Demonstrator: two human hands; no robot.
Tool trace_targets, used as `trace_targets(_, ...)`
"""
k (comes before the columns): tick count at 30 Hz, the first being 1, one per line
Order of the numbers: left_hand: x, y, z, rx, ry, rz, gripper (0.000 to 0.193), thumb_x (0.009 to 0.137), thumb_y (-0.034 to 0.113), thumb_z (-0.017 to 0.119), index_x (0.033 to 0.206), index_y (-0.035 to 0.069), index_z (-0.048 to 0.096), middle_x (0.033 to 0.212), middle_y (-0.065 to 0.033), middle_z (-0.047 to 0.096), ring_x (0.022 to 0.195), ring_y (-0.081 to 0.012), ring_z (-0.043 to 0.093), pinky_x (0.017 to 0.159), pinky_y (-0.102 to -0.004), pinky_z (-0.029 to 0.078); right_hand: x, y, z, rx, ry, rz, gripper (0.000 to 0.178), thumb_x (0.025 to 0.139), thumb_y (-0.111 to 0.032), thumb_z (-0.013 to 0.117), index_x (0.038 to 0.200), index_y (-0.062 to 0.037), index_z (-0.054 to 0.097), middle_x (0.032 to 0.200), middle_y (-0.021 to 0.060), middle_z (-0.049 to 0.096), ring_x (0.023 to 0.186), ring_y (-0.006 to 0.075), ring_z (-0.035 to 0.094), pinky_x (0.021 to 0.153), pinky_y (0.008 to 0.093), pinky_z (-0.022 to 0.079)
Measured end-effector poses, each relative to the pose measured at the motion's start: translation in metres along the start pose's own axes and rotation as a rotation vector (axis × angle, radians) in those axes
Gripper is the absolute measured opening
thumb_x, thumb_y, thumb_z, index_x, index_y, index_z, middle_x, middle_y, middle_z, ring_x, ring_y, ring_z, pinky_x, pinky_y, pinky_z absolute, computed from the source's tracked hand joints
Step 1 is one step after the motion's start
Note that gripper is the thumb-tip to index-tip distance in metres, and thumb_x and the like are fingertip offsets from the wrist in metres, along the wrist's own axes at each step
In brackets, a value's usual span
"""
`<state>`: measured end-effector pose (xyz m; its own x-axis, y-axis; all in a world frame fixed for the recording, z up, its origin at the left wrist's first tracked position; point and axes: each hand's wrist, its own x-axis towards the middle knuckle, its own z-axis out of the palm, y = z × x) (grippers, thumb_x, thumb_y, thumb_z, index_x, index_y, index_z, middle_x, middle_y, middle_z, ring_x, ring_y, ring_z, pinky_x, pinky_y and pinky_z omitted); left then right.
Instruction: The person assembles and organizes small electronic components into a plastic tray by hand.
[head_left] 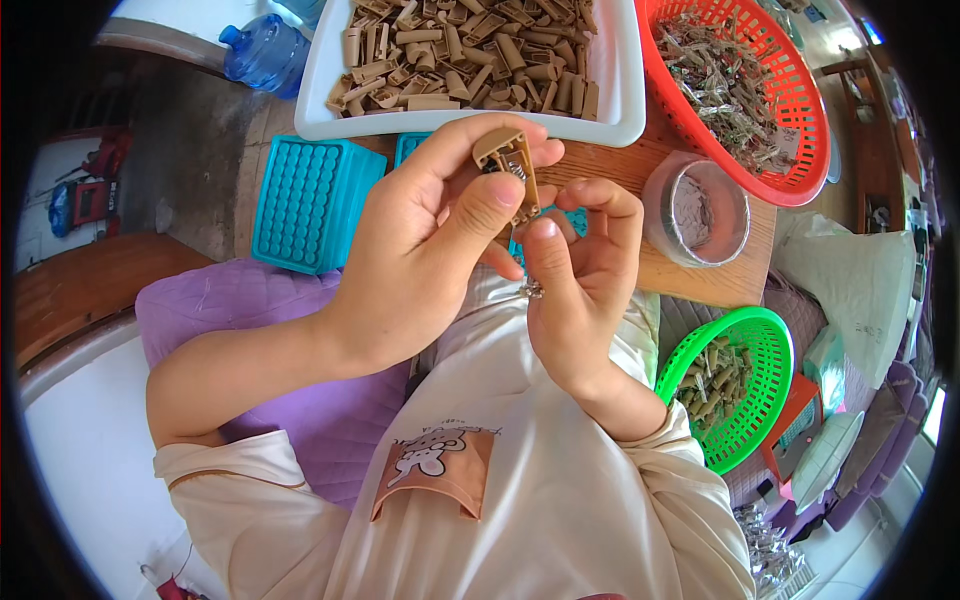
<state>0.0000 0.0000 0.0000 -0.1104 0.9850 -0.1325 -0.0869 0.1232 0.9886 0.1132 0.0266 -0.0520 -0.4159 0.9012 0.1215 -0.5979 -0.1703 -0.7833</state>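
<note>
My left hand [430,220] grips a brown plastic half-shell casing [524,170], rounded at its upper end. The thumb presses into its open side, where a small metal spring and other metal bits show. Close by the casing's lower end is my right hand [585,270], its thumb and fingers curled toward each other. Small shiny metal parts [531,289] show at the edge of that hand, by the base of the thumb. Whether the fingertips pinch anything else is hidden.
Beyond my hands, a white tray [480,127] holds many brown casings. Turquoise containers [305,205] stand left on the wooden table [690,280]. At right are a red basket [815,150], a clear tub [740,225] and a green basket [775,345]. A blue water bottle [265,55] stands far left.
</note>
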Motion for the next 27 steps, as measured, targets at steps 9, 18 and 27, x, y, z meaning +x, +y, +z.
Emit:
trace_targets(9,0.002,0.000,0.000,-0.273,0.035,-0.062,0.041,0.087,0.029,0.041,0.121,0.010,0.030,0.115,-0.0154,0.045,0.098,-0.0227,0.053,0.063,-0.0248,0.052,0.001,0.002,-0.014,-0.395,-0.090,-0.233,0.040,0.073,0.013,0.046,0.107,-0.0006,0.030,0.105,0.0119,0.032,0.079,0.0126,0.052,0.061,0.0201,0.042)
trace_targets(18,0.014,-0.003,-0.008,-0.653,-0.001,-0.255,0.037,0.087,0.029,0.040,0.119,0.012,0.034,0.115,-0.0114,0.047,0.105,-0.0241,0.048,0.076,-0.0349,0.050,0.007,0.004,-0.016,-0.506,-0.084,-0.316,0.054,0.064,0.020,0.046,0.111,-0.0006,0.030,0.108,0.0131,0.029,0.078,0.0169,0.053,0.057,0.0229,0.045)
trace_targets(27,0.008,-0.005,-0.002,-0.400,-0.059,-0.211,0.035,0.086,0.026,0.044,0.117,0.010,0.036,0.114,-0.0127,0.047,0.103,-0.0211,0.050,0.082,-0.0307,0.044,0.012,-0.002,-0.020,-0.401,-0.135,-0.204,0.061,0.067,0.010,0.051,0.120,-0.0046,0.025,0.115,0.0113,0.037,0.098,0.0175,0.044,0.083,0.0295,0.038)
